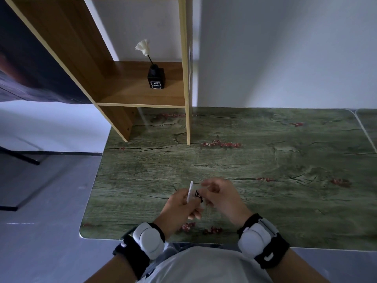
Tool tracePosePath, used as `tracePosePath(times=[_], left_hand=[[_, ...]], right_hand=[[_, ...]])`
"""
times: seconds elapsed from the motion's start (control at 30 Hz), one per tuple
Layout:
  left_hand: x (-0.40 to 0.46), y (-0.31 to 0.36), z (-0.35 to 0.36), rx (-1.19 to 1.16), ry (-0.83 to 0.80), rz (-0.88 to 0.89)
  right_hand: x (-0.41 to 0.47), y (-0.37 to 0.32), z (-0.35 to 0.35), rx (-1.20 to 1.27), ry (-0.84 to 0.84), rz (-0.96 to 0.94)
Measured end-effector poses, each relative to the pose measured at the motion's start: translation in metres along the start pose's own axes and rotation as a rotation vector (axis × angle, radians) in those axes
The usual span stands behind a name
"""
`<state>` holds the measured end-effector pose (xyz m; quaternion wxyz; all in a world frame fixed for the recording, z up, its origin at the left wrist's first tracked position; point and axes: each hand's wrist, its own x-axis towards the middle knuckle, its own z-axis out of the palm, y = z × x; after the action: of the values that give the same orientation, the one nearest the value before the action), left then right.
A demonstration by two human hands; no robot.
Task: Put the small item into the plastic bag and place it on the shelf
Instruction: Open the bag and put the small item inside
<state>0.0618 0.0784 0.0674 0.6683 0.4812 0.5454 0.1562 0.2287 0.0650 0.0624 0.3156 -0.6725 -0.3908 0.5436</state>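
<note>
My left hand (179,207) pinches a small clear plastic bag (190,192), held edge-on just above the near part of the green table (265,170). My right hand (220,198) is right beside it, fingertips closed on a small black item (198,194) at the bag's side. Whether the item is inside the bag I cannot tell. The wooden shelf (140,94) stands at the table's far left corner, well beyond both hands.
A black diffuser bottle (156,78) with a white flower stick stands on the shelf board, towards its right. The shelf's pale upright post (187,123) reaches down to the table. The table's left edge drops to a grey floor (44,201).
</note>
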Motion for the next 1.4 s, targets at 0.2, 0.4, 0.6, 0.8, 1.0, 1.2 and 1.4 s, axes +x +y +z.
tracePosePath(times=[0.2, 0.4, 0.6, 0.8, 1.0, 1.2, 1.4], left_hand=[[0.002, -0.002, -0.004, -0.198, -0.055, -0.030], [0.003, 0.007, -0.004, -0.287, -0.012, -0.004], [0.007, 0.004, -0.006, -0.177, 0.050, 0.031], [0.009, 0.006, -0.007, -0.117, 0.120, 0.036], [0.012, 0.000, -0.008, -0.016, 0.100, 0.050], [0.016, 0.000, -0.014, 0.200, 0.168, 0.181], [0.021, 0.007, -0.031, 0.285, 0.187, 0.210]], right_hand=[[-0.001, -0.001, -0.001, 0.139, 0.074, -0.010], [-0.006, -0.010, 0.001, 0.307, 0.068, -0.011], [-0.007, -0.010, -0.003, 0.423, -0.012, 0.078], [-0.008, -0.011, -0.003, 0.355, -0.062, 0.047], [-0.008, -0.010, 0.001, 0.512, -0.046, 0.070], [-0.004, -0.016, 0.015, 0.383, 0.001, 0.093], [0.002, -0.032, 0.018, 0.347, 0.002, 0.064]])
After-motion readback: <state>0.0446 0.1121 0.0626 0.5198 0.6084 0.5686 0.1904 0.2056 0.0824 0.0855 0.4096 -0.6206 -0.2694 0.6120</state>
